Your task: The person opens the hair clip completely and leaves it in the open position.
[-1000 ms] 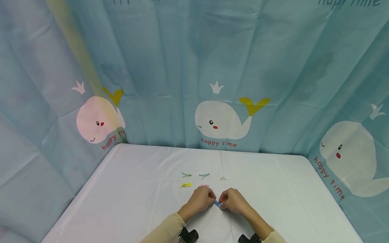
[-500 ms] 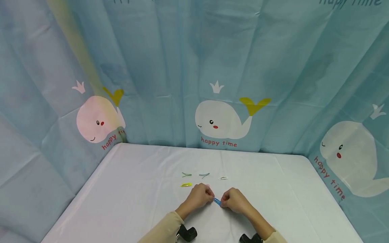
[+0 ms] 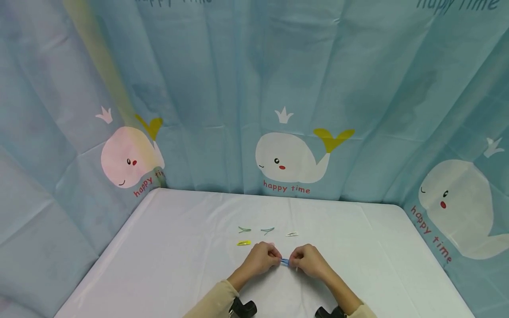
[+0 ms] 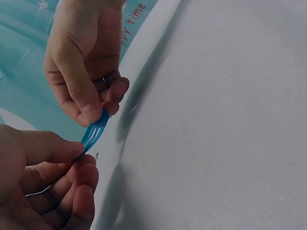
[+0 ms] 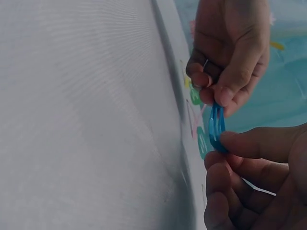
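A blue snap hair clip (image 3: 285,262) is stretched between both hands above the white table. Its slotted middle shows in both wrist views. My left hand (image 3: 262,258) pinches one end between thumb and fingertips, and my right hand (image 3: 310,260) pinches the other end the same way. Beyond the hands lie more clips: a yellow hair clip (image 3: 244,243), a green one (image 3: 244,229), a teal one (image 3: 267,230) and a white one (image 3: 292,234). A pink clip (image 3: 271,243) is mostly hidden behind my left hand.
The white tablecloth (image 3: 179,265) covers the table, with a few creases. Behind and at the sides hangs a blue curtain (image 3: 222,154) printed with whales. Black wrist mounts (image 3: 243,308) sit under both forearms.
Both hands keep their pinch on the blue hair clip. The clip has turned from slanting to nearly level, its right end rising along with the right hand.
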{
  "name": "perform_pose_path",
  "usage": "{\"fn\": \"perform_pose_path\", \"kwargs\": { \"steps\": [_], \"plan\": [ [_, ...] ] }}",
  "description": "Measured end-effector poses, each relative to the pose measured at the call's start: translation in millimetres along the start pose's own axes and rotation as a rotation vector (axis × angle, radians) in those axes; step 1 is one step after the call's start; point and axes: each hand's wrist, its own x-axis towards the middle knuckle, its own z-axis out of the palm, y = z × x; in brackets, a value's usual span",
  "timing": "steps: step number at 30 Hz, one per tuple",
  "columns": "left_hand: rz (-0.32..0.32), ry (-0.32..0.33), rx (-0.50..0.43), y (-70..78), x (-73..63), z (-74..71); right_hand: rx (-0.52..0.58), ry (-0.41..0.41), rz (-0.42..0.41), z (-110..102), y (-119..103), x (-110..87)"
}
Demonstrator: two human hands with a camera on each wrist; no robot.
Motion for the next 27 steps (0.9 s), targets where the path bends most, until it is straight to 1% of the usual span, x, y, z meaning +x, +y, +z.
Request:
{"fn": "perform_pose_path", "kwargs": {
  "steps": [4, 8, 11, 20, 23, 27],
  "plan": [
    [-0.023, -0.011, -0.06, -2.1, 0.0, -0.9, 0.033, 0.021, 0.037, -1, -2, 1.2],
    [-0.052, -0.02, -0.101, -2.0, -0.1, -2.9, 0.1, 0.033, 0.082, -3, -5, 1.4],
    [-0.058, -0.014, -0.12, -0.9, -1.0, -5.1, 0.155, 0.041, 0.099, -4, -6, 1.3],
    [-0.099, 0.01, -0.196, 2.3, -3.3, -10.4, 0.333, 0.015, 0.103, -5, -11, -0.1],
    [-0.099, 0.012, -0.228, 3.4, -4.6, -11.4, 0.375, 0.003, 0.096, -6, -11, 0.0],
    [-0.081, 0.018, -0.277, 4.8, -5.7, -13.7, 0.431, -0.017, 0.102, -8, -9, 1.4]
  ]
}}
